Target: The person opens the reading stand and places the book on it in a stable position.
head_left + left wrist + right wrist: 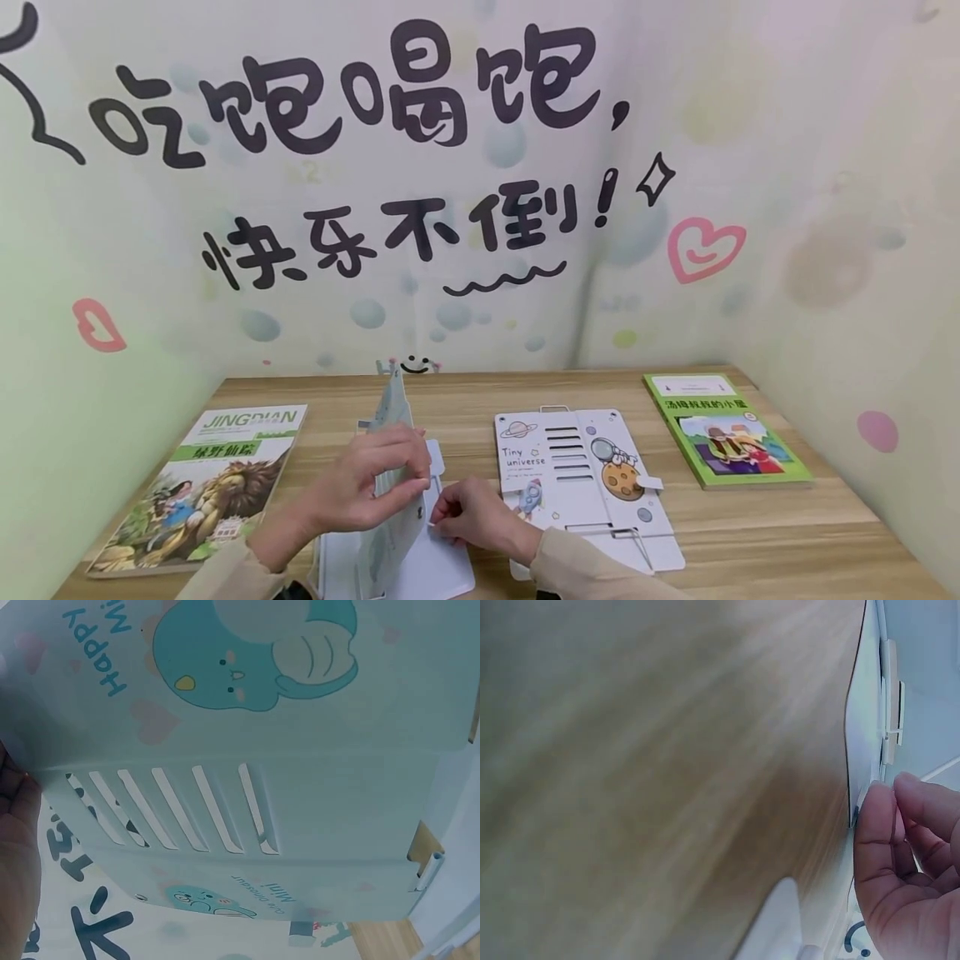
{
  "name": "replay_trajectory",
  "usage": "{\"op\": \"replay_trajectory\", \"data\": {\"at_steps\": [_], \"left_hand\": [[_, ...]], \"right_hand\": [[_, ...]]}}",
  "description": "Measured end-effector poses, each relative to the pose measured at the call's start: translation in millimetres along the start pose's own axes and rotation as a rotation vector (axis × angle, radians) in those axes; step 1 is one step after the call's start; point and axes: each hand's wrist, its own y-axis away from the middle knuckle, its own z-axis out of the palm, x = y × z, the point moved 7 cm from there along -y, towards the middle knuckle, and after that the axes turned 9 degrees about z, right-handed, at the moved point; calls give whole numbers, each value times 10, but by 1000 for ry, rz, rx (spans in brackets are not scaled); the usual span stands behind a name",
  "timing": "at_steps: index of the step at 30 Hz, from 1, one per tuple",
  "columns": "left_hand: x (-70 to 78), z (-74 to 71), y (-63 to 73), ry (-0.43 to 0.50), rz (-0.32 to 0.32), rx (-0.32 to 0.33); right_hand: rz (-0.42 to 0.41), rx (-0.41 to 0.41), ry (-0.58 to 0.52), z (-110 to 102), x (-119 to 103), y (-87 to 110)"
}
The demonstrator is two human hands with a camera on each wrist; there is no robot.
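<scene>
As the right hand [483, 517] pinches a thin wire [941, 768], the left hand [375, 479] meets the raised panel [345, 802] (grip unclear). Guide gently; steadying the panel should help.

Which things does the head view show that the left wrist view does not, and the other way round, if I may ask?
Only the head view shows the book with a lion on its cover, the green-bordered book, the Tiny universe stand and the right grip.

Only the left wrist view shows, in readable form, the "Happy" lettering and the large dinosaur picture printed on the panel.

Both show that panel, the left grip, some of the wooden table and black wall lettering.
</scene>
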Motion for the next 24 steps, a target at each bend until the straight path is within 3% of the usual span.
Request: {"op": "replay_trajectory", "data": {"at_steps": [8, 20, 24], "left_hand": [[1, -1, 7, 2, -9, 6], [-48, 51, 36, 18, -46, 16], [-67, 46, 20, 69, -61, 21]], "right_hand": [[5, 7, 24, -8, 16, 13], [56, -7, -45, -4, 58, 17], [50, -9, -81, -37, 74, 59]]}}
